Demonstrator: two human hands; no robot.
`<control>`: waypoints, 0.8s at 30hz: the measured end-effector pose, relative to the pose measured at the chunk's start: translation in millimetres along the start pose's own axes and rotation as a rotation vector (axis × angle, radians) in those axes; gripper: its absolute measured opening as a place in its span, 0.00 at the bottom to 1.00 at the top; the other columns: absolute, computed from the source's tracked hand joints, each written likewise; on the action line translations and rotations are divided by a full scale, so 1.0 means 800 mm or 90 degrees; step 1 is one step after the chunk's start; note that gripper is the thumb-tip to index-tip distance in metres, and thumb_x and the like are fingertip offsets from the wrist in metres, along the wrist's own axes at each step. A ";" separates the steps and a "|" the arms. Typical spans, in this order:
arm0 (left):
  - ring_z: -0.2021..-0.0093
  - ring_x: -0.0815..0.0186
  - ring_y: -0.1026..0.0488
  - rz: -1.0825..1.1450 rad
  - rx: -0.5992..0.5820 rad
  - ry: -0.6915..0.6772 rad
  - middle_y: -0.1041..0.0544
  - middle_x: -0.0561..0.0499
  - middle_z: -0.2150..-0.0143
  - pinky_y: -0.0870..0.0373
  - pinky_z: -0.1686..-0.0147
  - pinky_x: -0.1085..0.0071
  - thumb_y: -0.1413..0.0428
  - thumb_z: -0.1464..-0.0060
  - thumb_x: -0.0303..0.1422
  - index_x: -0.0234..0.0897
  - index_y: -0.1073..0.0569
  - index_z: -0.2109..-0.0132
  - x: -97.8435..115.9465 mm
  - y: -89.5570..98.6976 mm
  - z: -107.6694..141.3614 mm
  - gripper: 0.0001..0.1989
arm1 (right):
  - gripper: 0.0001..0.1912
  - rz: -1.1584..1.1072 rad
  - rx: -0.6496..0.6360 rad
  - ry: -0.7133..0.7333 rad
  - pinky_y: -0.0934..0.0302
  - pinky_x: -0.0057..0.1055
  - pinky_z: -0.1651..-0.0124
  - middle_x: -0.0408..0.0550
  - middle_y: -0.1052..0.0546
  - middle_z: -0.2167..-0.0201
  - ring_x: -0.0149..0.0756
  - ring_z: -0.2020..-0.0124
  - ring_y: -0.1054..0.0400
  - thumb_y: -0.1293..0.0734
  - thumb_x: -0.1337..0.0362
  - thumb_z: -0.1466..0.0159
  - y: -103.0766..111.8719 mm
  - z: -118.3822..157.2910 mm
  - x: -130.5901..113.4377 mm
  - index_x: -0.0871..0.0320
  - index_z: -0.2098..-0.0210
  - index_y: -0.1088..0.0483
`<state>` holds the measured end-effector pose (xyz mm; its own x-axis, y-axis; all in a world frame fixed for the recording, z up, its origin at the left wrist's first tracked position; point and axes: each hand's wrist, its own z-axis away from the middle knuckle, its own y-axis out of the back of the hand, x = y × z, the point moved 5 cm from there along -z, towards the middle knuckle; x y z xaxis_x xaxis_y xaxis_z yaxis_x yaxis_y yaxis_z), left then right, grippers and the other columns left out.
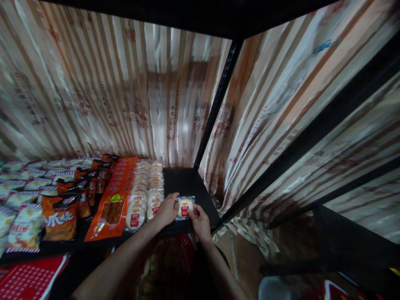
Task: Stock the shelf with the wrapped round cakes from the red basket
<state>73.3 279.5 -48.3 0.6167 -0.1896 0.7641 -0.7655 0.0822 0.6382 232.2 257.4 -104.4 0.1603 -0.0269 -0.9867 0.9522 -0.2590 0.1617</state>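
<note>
**Close rows, easily nudged**

Your right hand (201,223) pinches the round packet (185,209), just right of the packet rows (135,214). You have your left hand (166,211) at its other edge, its grip unclear. Brushing the rows could disarrange them; a loose pinch could drop the packet.

Snack bags and hanging striped sheeting
White bags (26,227) with striped edges lie left of black-and-orange bags (61,221), beside a long orange packet (111,200); striped sheeting (125,83) hangs behind a black upright post (218,100), and a red checked package (31,279) sits lower left.
</note>
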 end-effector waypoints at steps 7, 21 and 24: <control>0.49 0.61 0.32 0.057 0.067 0.070 0.30 0.40 0.49 0.40 0.46 0.66 0.54 0.51 0.25 0.30 0.37 0.43 -0.009 -0.006 -0.011 0.26 | 0.17 -0.010 0.010 -0.018 0.36 0.32 0.64 0.47 0.23 0.71 0.38 0.69 0.29 0.32 0.51 0.51 -0.008 -0.018 0.002 0.58 0.68 0.30; 0.39 0.55 0.42 0.043 0.056 0.090 0.38 0.35 0.40 0.47 0.40 0.62 0.53 0.50 0.24 0.27 0.37 0.43 -0.020 -0.036 -0.030 0.25 | 0.14 0.088 0.042 0.004 0.38 0.31 0.68 0.47 0.24 0.75 0.38 0.73 0.30 0.35 0.51 0.51 -0.029 -0.065 -0.012 0.57 0.73 0.31; 0.37 0.55 0.45 0.037 0.043 0.101 0.42 0.35 0.37 0.48 0.39 0.64 0.54 0.49 0.24 0.26 0.39 0.42 -0.024 -0.043 -0.035 0.26 | 0.13 0.111 0.045 0.020 0.37 0.31 0.67 0.47 0.24 0.75 0.38 0.72 0.29 0.35 0.53 0.49 -0.034 -0.078 -0.011 0.57 0.72 0.31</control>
<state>93.1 307.6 -82.4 0.5877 -0.0294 0.8085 -0.8083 0.0220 0.5884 221.3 324.6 -99.4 0.3302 -0.0475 -0.9427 0.8889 -0.3205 0.3274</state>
